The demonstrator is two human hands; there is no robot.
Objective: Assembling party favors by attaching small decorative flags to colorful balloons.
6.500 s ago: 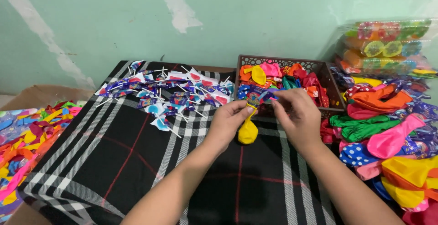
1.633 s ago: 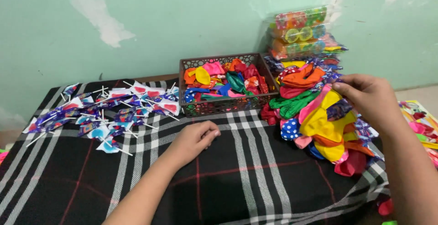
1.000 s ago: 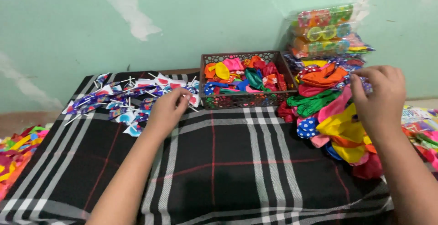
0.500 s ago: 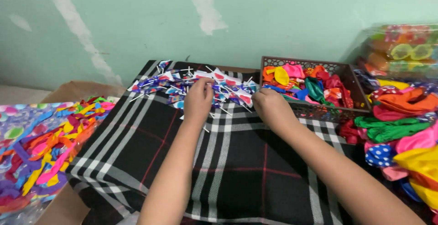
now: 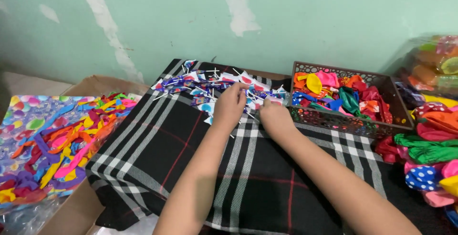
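Note:
My left hand (image 5: 230,105) rests fingers-down on a heap of wrapped lollipops with white sticks (image 5: 210,85) at the far edge of a black plaid cloth (image 5: 157,144). My right hand (image 5: 274,118) lies just to its right, fingertips at the near edge of the same heap, beside a dark metal basket (image 5: 343,120) full of uninflated balloons (image 5: 334,92). Whether either hand has pinched a lollipop is hidden by the fingers.
A pile of loose coloured balloons (image 5: 431,154) lies on the right. Clear packets of balloons (image 5: 436,68) stand at the back right. On the left, a cardboard box (image 5: 71,211) holds a patterned sheet covered with balloons (image 5: 52,144). A green wall is behind.
My right hand left the balloon pile on the right and came across to the lollipop heap. My left hand moved up onto the heap. The view swung left.

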